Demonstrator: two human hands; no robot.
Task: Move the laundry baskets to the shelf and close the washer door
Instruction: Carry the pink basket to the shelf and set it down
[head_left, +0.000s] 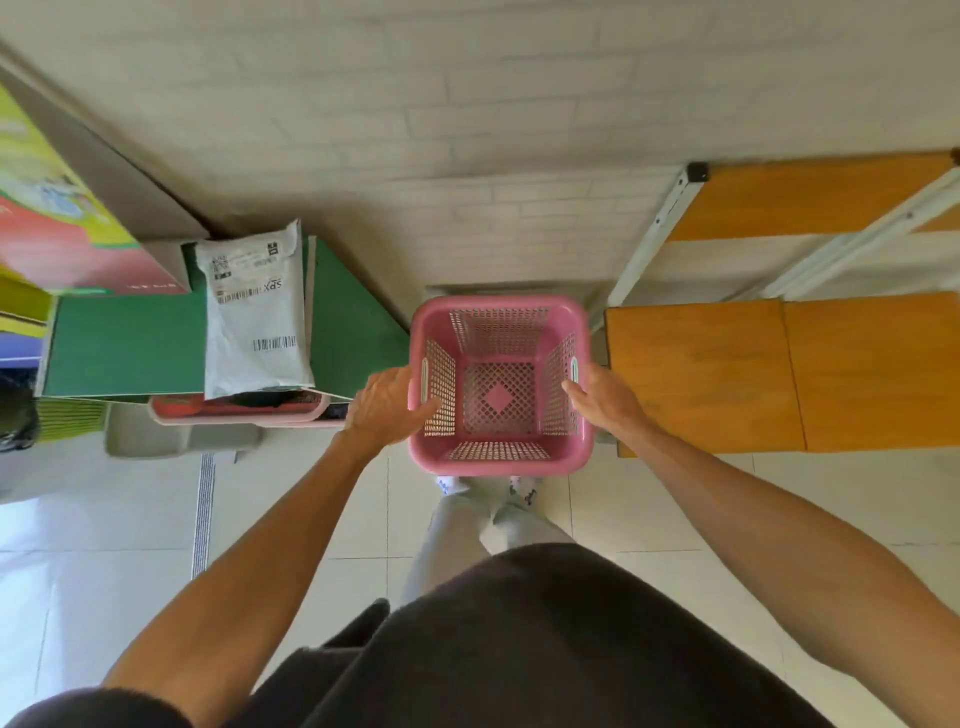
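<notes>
The pink laundry basket (500, 383) is square, upright and empty, its walls and bottom pierced in a lattice, with a slot handle in the left and right walls. It sits between the green surface and the shelf (727, 374), just beside the shelf's orange boards; whether it rests on the floor cannot be told.

A square pink plastic laundry basket (498, 387) with perforated walls is held upright between 2 hands: the left hand (387, 408) grips its left rim, the right hand (602, 397) its right rim. It is empty. Just to its right stands an orange-boarded shelf with a white metal frame (727, 374). Left of it, a grey mailing bag (254, 312) lies on a green box (130, 345).
</notes>
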